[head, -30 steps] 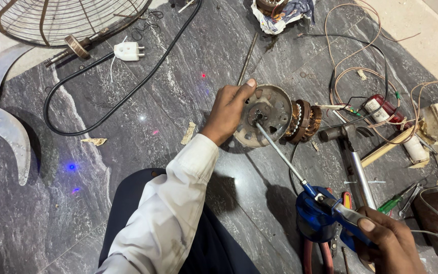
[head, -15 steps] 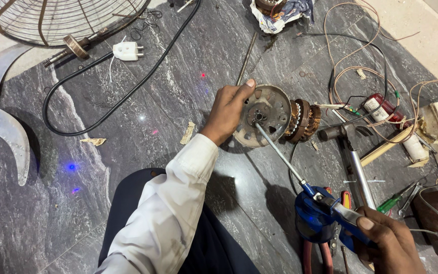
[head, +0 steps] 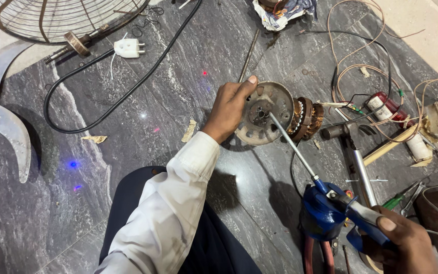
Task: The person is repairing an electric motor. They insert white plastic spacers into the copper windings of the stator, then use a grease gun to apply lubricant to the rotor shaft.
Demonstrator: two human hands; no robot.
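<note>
Left hand gripping the rim of the round motor housing, fingers curled over its edge, on the dark stone floor near its middle. Right hand, fingers wrapped around the blue oil can, long spout tip touching the housing's centre hole. Copper windings just beside the housing.

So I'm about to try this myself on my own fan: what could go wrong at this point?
The blue oil can's long thin metal spout meets the round grey motor housing's centre; a slip could put oil on the copper windings. The left hand alone steadies the housing, so it may roll. Loose wires on the dark marble floor could snag.
</note>
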